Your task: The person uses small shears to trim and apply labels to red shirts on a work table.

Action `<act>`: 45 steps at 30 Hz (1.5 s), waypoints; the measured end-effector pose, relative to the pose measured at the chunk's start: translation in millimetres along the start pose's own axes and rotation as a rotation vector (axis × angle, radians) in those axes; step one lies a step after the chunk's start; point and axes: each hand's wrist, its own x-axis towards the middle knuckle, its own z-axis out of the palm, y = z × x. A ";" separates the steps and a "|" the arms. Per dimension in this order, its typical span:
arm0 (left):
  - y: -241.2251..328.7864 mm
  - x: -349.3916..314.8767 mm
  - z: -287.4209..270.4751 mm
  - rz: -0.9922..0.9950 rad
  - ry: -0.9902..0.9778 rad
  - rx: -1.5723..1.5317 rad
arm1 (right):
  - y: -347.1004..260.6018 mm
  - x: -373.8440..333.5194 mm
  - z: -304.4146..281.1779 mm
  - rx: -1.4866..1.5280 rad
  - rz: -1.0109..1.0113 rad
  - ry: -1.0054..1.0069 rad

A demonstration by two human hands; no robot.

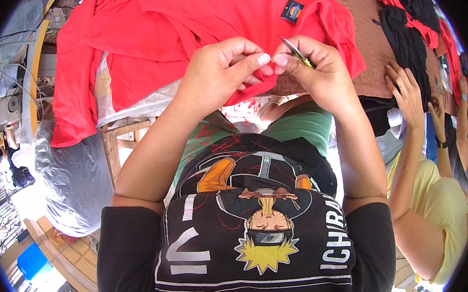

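A red long-sleeved garment (161,27) with a black neck label (292,11) lies spread over the table in front of me. My left hand (225,72) is closed in a pinch at the garment's near edge, thumb against the fingers. Close beside it, my right hand (323,71) grips a small pair of thread snips (296,51), their pointed blades directed up and to the left. The fingertips of both hands almost meet over the red cloth. Any thread between them is too fine to make out.
Brown padded cloth (364,63) covers the table's right part. Co-workers' hands (406,93) work there among black garments (407,41). A plastic-wrapped bundle (72,172) stands at the left beside a wooden frame (117,143). Red thread scraps (228,145) lie on my lap.
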 end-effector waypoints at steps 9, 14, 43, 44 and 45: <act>5.0 -7.0 -7.4 0.093 -0.088 0.131 | -20.4 -4.9 -5.6 -0.221 -0.063 -0.064; 25.5 -32.7 -25.7 0.453 -0.352 0.565 | -31.9 -21.7 -27.8 -0.373 -0.075 -0.436; -2.5 -11.1 7.4 -0.176 0.001 0.057 | 14.5 -8.3 -13.0 -0.516 -0.011 -0.208; -1.9 -11.1 7.4 -0.182 0.026 0.054 | 18.1 -8.8 -15.2 -0.529 -0.051 -0.195; -2.4 -11.7 5.9 -0.150 0.022 0.138 | 19.3 -9.2 -16.9 -0.510 -0.067 -0.182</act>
